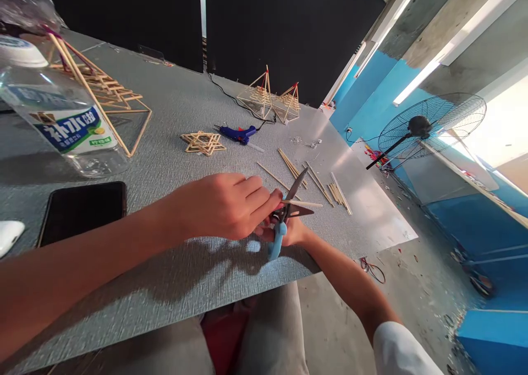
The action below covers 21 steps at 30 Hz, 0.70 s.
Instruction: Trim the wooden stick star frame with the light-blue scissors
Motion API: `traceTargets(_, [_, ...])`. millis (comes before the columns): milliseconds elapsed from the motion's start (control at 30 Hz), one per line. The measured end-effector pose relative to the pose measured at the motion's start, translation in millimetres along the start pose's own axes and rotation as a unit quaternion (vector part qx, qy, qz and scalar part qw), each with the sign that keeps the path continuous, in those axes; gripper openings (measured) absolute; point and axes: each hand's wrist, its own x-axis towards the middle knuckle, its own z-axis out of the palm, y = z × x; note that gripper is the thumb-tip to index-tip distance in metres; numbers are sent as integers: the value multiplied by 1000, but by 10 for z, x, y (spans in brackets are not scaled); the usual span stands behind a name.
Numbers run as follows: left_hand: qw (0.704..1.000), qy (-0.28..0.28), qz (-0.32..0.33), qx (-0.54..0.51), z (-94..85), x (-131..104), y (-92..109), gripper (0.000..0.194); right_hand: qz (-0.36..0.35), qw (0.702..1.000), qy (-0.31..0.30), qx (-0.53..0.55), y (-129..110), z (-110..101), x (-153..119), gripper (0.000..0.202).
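Observation:
My left hand pinches a thin wooden stick near one end. The stick lies between the parted blades of the scissors, its free end pointing right. Behind the light-blue scissor handles is my right hand, with its fingers wrapped round them and partly hidden. Beyond the hands, several loose sticks and a bundle of short cut sticks lie on the grey table.
A star-shaped stick frame, a blue glue gun and two small pyramid frames stand farther back. At left are a plastic bottle, a larger stick frame and a black phone.

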Motion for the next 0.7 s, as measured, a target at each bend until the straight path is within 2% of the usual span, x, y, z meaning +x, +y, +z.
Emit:
traceTargets(67, [999, -20, -40, -27, 0, 24, 15, 28, 3, 1000, 24, -3, 21, -20, 12, 47])
traceTargets(133, [982, -42, -134, -127, 0, 53, 22, 33, 7, 999, 46, -7, 43, -41, 27, 48])
traceTargets(167, [959, -62, -187, -205, 0, 66, 19, 37, 10, 999, 52, -9, 51, -50, 36, 48])
traceTargets(233, [883, -113, -269, -368, -1, 83, 0, 42, 14, 999, 50, -12, 58, -57, 50, 48])
traceTargets(267, [845, -141, -289, -427, -1, 85, -12, 44, 15, 999, 44, -12, 55, -57, 55, 48])
traceTargets(300, [822, -161, -294, -460, 0, 80, -23, 44, 16, 999, 36, -11, 50, -54, 58, 49])
traceTargets(333, [823, -166, -283, -464, 2, 71, -31, 44, 16, 999, 28, -9, 42, -49, 58, 49])
traceTargets(367, [846, -155, -261, -438, 5, 57, -33, 42, 16, 1000, 21, -7, 33, -45, 57, 50])
traceTargets(467, [955, -94, -140, -244, 6, 14, -17, 34, 15, 1000, 4, 0, 9, -33, 44, 47])
traceTargets(500, [978, -78, -96, -169, 1, 5, -10, 32, 14, 1000, 0, 2, 4, -29, 39, 46])
traceTargets(533, [991, -65, -58, -106, -6, 0, -5, 30, 13, 1000, -2, 4, 2, -26, 35, 44])
traceTargets(600, [998, -50, -9, -28, -22, -3, -6, 27, 11, 1000, -4, 8, 5, -19, 29, 43])
traceTargets(700, [998, -55, 5, -8, -29, 3, -21, 25, 7, 1000, -2, 9, 25, -19, 24, 44])
